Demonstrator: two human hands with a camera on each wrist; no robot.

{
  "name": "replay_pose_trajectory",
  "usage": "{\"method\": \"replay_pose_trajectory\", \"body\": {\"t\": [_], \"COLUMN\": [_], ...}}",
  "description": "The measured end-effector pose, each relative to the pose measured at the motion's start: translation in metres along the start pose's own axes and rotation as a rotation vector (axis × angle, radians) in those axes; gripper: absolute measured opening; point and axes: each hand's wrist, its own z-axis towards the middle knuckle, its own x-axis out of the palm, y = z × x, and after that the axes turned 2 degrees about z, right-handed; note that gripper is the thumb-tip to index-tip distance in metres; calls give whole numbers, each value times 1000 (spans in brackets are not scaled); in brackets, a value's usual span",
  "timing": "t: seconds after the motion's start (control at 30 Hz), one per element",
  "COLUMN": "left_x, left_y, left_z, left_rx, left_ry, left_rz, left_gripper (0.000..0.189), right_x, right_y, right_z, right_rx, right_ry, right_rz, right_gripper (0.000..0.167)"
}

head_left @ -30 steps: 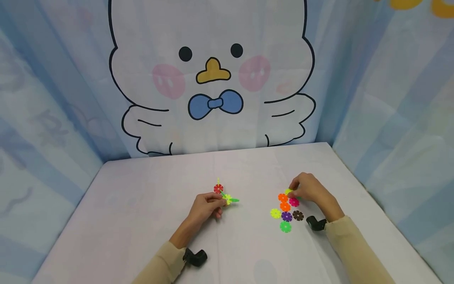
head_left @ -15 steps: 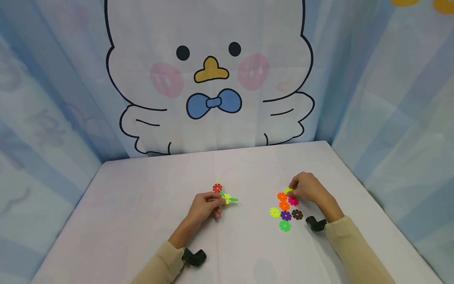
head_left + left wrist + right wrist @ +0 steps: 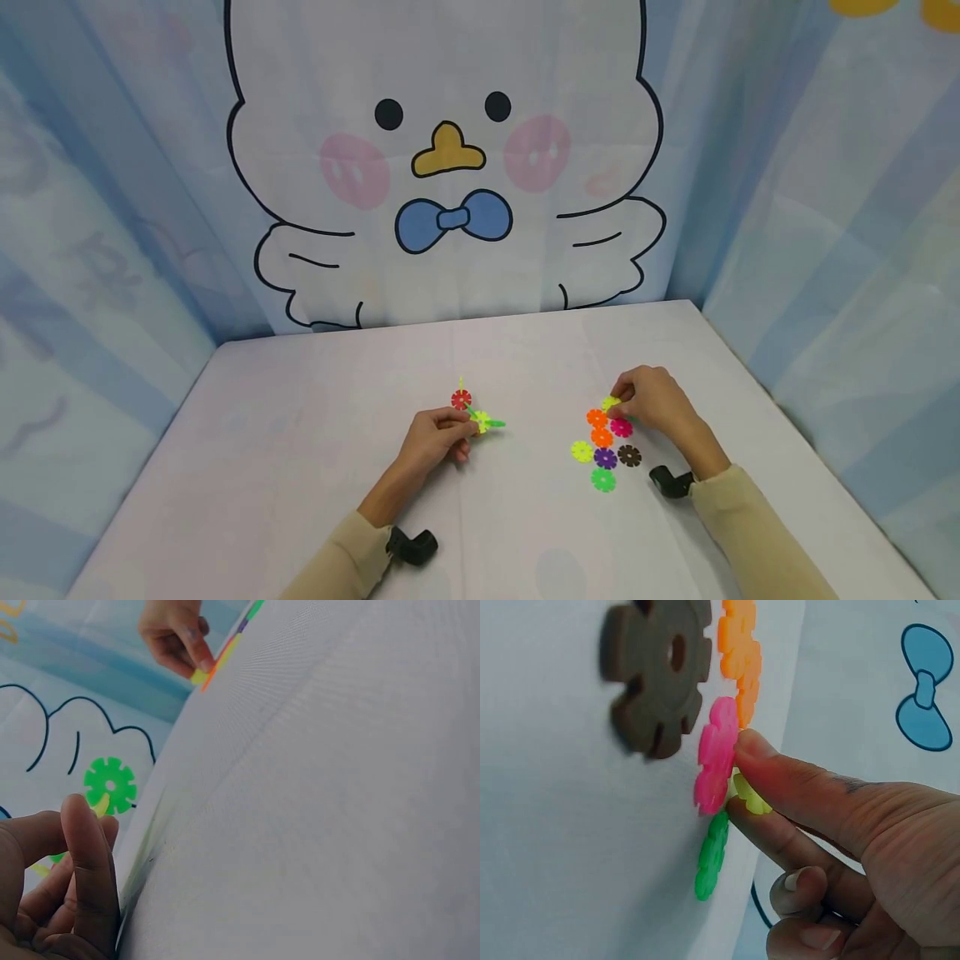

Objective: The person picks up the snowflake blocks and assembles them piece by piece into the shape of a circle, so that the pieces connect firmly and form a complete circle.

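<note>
My left hand (image 3: 437, 433) pinches a small chain of joined plastic snowflake discs just over the table. A red disc (image 3: 461, 400), a yellow disc (image 3: 484, 423) and a green disc (image 3: 110, 785) show in it; the fingers hide part of the chain. On the right, my right hand (image 3: 656, 398) holds a loose yellow snowflake disc (image 3: 751, 796) between thumb and forefinger. Close beside those fingertips lie a pink disc (image 3: 717, 756), a green disc (image 3: 712, 856) and two orange discs (image 3: 597, 418).
Nearer me on the white tabletop (image 3: 300, 433) lie a purple disc (image 3: 605, 458), a brown disc (image 3: 629, 456), another yellow disc (image 3: 582, 452) and a bright green disc (image 3: 603, 480). A curtain (image 3: 457, 275) with a cartoon bird stands behind the table.
</note>
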Motion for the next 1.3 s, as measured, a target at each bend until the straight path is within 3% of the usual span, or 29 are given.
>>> {"method": "replay_pose_trajectory", "body": {"t": [0.33,0.63,0.97,1.3], "left_x": [0,0,-1,-1], "left_y": [1,1,-1,-1], "left_z": [1,3,2,0], "left_rx": [-9,-14,-4,13], "left_ry": [-2,4,6,8], "left_rz": [-3,-16,-23,-20], "left_gripper": [22,22,23,24], "right_x": [0,-3,6,38], "right_y": [0,3,32,66], "right_z": [-5,-2,10,14], "right_rx": [-59,-73,-126,-146], "right_ry": [-19,31,128,258], "right_rz": [7,54,327,469], "right_gripper": [24,21,20,20]}}
